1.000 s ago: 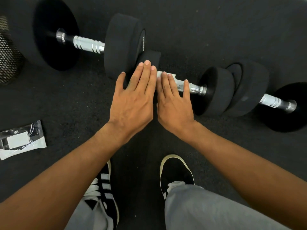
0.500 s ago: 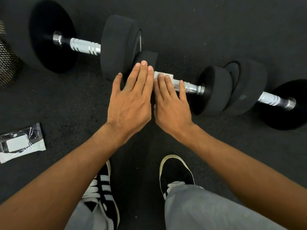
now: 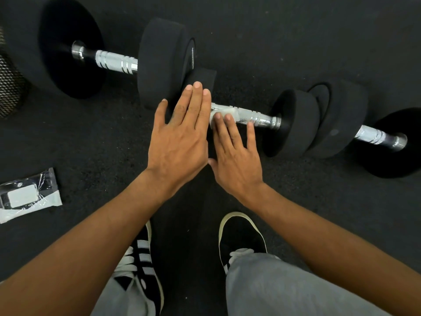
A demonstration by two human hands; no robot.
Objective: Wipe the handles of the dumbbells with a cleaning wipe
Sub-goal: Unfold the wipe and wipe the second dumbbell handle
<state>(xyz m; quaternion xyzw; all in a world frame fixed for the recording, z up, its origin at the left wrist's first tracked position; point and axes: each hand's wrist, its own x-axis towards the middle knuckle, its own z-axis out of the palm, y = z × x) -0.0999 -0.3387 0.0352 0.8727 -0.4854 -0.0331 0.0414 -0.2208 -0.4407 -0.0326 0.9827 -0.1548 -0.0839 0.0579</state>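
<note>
Three black dumbbells with chrome handles lie in a row on the dark floor. A white cleaning wipe [image 3: 229, 112] is draped over the left part of the middle dumbbell's handle [image 3: 262, 120]. My right hand [image 3: 237, 163] lies flat, its fingertips pressing on the wipe's near edge. My left hand [image 3: 180, 142] lies flat beside it, fingers together, over the middle dumbbell's left head [image 3: 202, 76], which is mostly hidden. The left dumbbell's handle [image 3: 116, 62] and the right dumbbell's handle [image 3: 373, 135] are bare.
A wipe packet [image 3: 27, 197] lies on the floor at the left. A metal mesh object [image 3: 9, 87] stands at the left edge. My two shoes [image 3: 241, 236] are planted just below the hands on the black rubber floor [image 3: 296, 37].
My right hand has slid back toward me along the handle, uncovering more of the wipe and chrome. My left hand has stayed in place on the dumbbell head.
</note>
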